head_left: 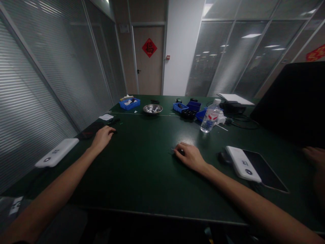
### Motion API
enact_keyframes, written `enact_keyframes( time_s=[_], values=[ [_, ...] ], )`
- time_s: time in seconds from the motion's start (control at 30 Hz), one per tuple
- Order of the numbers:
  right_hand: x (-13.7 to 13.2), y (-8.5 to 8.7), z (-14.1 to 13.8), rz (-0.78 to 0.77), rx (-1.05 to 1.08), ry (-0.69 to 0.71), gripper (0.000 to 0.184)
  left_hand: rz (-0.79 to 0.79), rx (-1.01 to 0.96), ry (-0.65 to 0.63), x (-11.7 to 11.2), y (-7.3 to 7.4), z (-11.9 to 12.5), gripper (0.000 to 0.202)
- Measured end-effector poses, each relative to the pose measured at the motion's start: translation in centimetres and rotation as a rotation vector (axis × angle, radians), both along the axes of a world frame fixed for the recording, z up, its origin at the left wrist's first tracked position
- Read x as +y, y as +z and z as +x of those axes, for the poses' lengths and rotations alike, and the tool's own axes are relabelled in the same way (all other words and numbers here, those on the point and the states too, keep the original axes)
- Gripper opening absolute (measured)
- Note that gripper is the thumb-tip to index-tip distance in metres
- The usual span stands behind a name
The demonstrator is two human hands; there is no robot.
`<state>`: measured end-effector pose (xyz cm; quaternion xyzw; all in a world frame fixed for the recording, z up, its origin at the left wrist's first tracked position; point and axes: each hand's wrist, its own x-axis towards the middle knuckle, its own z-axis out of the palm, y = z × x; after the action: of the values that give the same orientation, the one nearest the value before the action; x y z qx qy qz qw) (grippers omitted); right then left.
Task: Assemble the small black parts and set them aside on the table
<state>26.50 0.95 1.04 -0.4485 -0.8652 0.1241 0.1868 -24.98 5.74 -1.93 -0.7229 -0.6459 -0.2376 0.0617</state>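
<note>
My left hand (103, 138) is over the left side of the dark green table (142, 169), its fingers bent together around a small black object (115, 131). Only the end of that object shows, so its kind is unclear. Just beyond it lie black pieces (114, 121) and a white paper (106, 117). My right hand (188, 156) rests low at the table's middle, thumb and fingertips pinched together. From the pinch a thin, pale, needle-like piece (172, 149) pokes out to the left. The two hands are well apart.
White power banks (58, 152) (243, 164) lie on both sides, the right one beside a dark tablet (265, 169). A water bottle (210, 117), blue trays (130, 103) and a metal bowl (152, 108) stand farther back. Another person's hand (315, 154) is at the right edge.
</note>
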Motion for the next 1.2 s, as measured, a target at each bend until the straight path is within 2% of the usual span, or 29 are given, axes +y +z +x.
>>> enact_keyframes(
  time_s=[0.4, 0.73, 1.03, 1.2],
  values=[
    [-0.4, 0.6, -0.2, -0.021, -0.006, -0.006, 0.023, -0.031, 0.089, -0.015, -0.5, 0.6, 0.7, 0.036],
    [0.0, 0.0, -0.2, 0.02, -0.01, -0.001, 0.023, -0.042, 0.129, -0.006, -0.5, 1.0, 1.5, 0.032],
    [-0.3, 0.3, -0.2, 0.018, -0.003, 0.001, 0.022, -0.008, 0.134, -0.028, -0.6, 1.1, 1.9, 0.033],
    [-0.2, 0.2, -0.3, 0.022, -0.012, -0.012, 0.023, -0.05, 0.149, -0.015, -0.7, 1.3, 2.2, 0.032]
  ],
)
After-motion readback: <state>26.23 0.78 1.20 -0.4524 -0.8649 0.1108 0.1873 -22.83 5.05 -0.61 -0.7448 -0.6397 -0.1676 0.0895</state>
